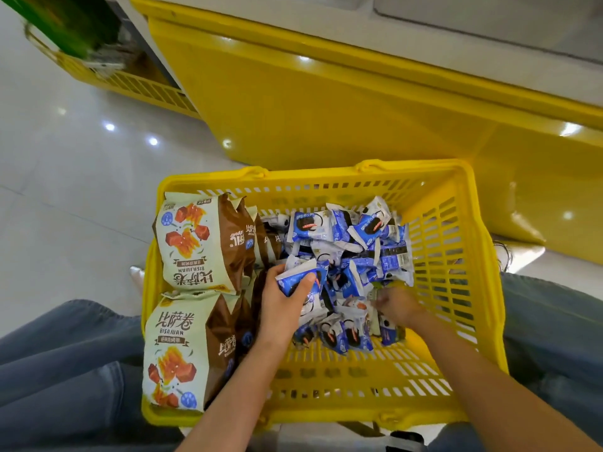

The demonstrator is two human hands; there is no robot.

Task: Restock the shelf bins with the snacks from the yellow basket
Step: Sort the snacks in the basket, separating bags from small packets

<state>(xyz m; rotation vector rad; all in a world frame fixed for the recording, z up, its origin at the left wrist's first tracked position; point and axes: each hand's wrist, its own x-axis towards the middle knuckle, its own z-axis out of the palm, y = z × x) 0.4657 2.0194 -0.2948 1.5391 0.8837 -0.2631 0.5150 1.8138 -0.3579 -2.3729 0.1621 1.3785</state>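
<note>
Glossy pale tiled floor [65, 190] spreads to the left of the left hand [280, 308]. Well beyond that hand rises a broad shiny yellow panel [326, 109] beneath a white ledge [326, 24]. Blue denim trouser legs [65, 353] lie to either side of it. A blurred second yellow slotted crate [146, 89] sits far up-left.

Blue-grey denim jeans, loose cut. Left leg [65, 353]: soft creases, and a stitched seam runs down the thigh. Right leg [554, 337]: same denim, darker in shadow. Left forearm [228, 396] and right forearm [483, 380] are bare, uncovered as far as they show. Left hand [284, 305] bare. Right hand [398, 305] bare, motion-blurred, no finer detail readable. Pale shoe tip [135, 272] beside the left leg, type unclear.
</note>
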